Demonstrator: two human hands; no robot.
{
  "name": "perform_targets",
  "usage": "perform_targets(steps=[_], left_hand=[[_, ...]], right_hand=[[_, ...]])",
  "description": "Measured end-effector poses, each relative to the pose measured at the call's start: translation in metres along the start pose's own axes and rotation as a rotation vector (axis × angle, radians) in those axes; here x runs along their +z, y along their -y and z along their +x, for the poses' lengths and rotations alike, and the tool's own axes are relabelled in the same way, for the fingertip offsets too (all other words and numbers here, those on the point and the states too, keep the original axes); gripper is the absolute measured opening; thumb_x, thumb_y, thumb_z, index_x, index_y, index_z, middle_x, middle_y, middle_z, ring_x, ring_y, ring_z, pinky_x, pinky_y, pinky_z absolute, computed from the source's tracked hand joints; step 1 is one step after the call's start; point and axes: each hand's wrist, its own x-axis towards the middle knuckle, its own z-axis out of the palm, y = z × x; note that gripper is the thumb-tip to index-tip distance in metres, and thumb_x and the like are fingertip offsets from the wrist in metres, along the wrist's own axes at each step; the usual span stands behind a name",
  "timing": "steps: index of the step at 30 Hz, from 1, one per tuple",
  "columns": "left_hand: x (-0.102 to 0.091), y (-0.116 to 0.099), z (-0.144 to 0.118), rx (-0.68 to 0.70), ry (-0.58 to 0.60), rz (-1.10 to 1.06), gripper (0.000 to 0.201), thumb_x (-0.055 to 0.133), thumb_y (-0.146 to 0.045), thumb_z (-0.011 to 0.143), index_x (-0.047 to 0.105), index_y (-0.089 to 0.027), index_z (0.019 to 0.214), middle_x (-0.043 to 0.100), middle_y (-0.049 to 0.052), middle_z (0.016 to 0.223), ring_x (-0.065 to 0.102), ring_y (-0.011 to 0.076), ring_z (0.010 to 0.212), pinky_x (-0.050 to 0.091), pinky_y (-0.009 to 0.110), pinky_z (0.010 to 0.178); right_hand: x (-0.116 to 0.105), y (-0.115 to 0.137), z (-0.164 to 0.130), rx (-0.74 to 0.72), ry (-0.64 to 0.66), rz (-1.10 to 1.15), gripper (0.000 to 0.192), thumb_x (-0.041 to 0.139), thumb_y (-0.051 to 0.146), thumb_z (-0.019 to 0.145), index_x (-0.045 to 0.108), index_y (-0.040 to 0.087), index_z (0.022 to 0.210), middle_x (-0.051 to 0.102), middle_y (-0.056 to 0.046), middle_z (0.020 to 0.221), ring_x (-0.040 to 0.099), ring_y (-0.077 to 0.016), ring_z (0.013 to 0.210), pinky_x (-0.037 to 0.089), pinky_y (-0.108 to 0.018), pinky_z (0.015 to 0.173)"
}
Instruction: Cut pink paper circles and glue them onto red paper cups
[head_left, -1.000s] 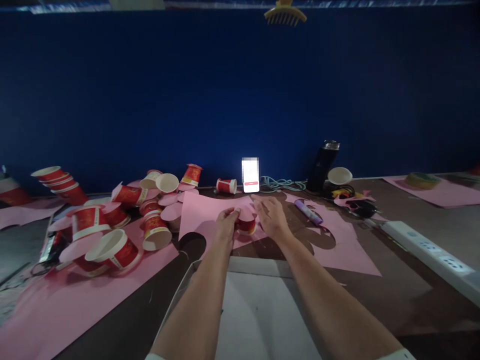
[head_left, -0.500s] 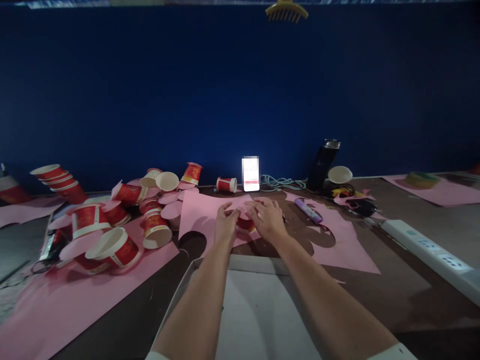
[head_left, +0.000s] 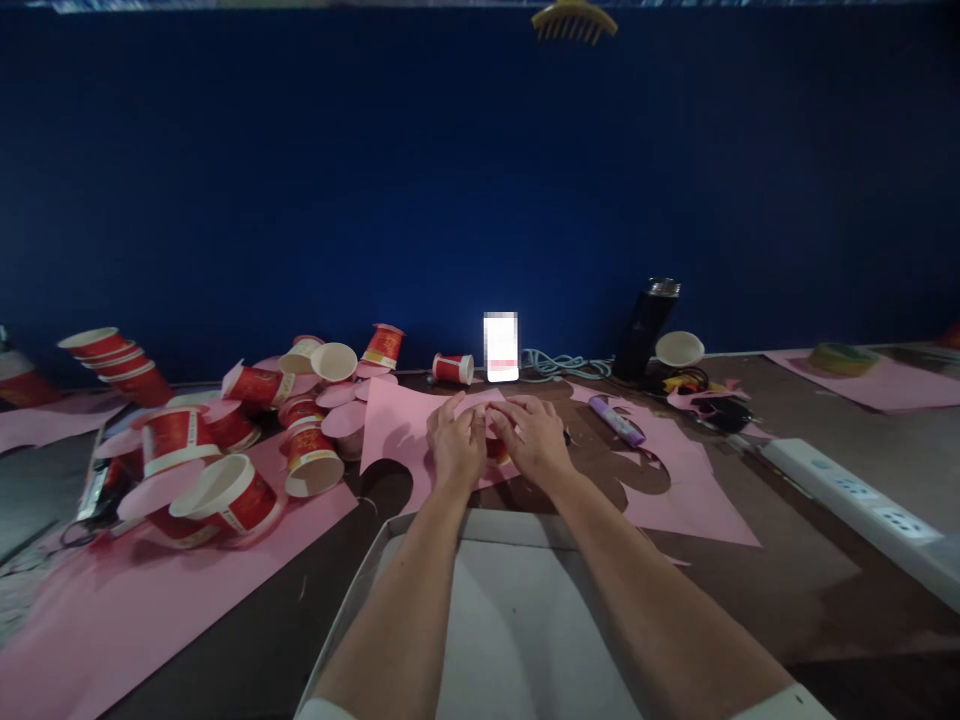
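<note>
In the head view, both bare hands met over a small red paper cup (head_left: pixel 497 454) at the middle of the desk (head_left: pixel 832 610), closer to its back edge than to the viewer. The left hand (head_left: pixel 459 448) curved against the cup's left side and the right hand (head_left: pixel 534 440) against its right, thumbs and fingertips gathered close together over the pink paper disc (head_left: pixel 493 424) on top. Whether either hand pinched the disc's rim could not be told, since the fingers hid it. A pink sheet (head_left: pixel 397 415) with a rounded cutout lay beneath. Just in front stood a shallow white box (head_left: pixel 517 530), the forearms reaching over it.

Along the desk's back edge, a lit phone (head_left: pixel 502 350) stood upright, a red cup (head_left: pixel 453 370) on its side to the left, a coiled pale cord (head_left: pixel 566 367) and a leaning black bottle (head_left: pixel 643 335) to the right. Toward the left edge, red cups (head_left: pixel 180 438) and pink discs were heaped on another pink sheet (head_left: pixel 187 610). Toward the right edge lay a purple tube (head_left: pixel 616 421) and a white power strip (head_left: pixel 855 492).
</note>
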Motion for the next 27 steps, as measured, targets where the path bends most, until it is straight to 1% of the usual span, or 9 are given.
perform_targets(steps=[6, 13, 22, 27], left_hand=[[0.001, 0.0, 0.001, 0.01, 0.011, 0.002, 0.041, 0.036, -0.042, 0.092, 0.07, -0.022, 0.104, 0.056, 0.009, 0.127, 0.046, 0.026, 0.119, 0.034, 0.046, 0.103], [0.001, -0.002, 0.002, -0.013, 0.017, -0.011, 0.04, 0.036, -0.04, 0.092, 0.069, -0.022, 0.106, 0.057, 0.009, 0.125, 0.047, 0.0256, 0.118, 0.035, 0.046, 0.102], [-0.001, -0.005, 0.002, -0.011, 0.029, 0.008, 0.033, 0.04, -0.032, 0.09, 0.068, -0.023, 0.104, 0.056, 0.008, 0.127, 0.046, 0.026, 0.12, 0.031, 0.048, 0.105], [0.0, -0.004, 0.003, -0.009, 0.032, 0.021, 0.031, 0.041, -0.027, 0.088, 0.068, -0.022, 0.103, 0.057, 0.007, 0.127, 0.047, 0.026, 0.118, 0.032, 0.047, 0.105]], right_hand=[[0.0, 0.001, 0.001, 0.016, 0.007, -0.018, 0.042, 0.036, 0.053, 0.092, 0.064, 0.033, 0.116, 0.06, -0.004, 0.116, 0.05, -0.0217, 0.1, 0.036, -0.035, 0.087], [0.001, 0.002, 0.0, 0.016, -0.009, -0.011, 0.04, 0.037, 0.051, 0.092, 0.064, 0.032, 0.116, 0.06, -0.005, 0.115, 0.05, -0.0217, 0.101, 0.036, -0.034, 0.088], [-0.003, 0.007, 0.0, 0.004, -0.037, -0.055, 0.04, 0.038, 0.052, 0.091, 0.065, 0.031, 0.113, 0.058, -0.004, 0.121, 0.045, -0.0247, 0.107, 0.032, -0.039, 0.091], [-0.004, 0.011, 0.0, -0.007, -0.03, -0.074, 0.042, 0.035, 0.054, 0.092, 0.064, 0.032, 0.114, 0.057, -0.005, 0.123, 0.044, -0.0254, 0.11, 0.03, -0.04, 0.093]])
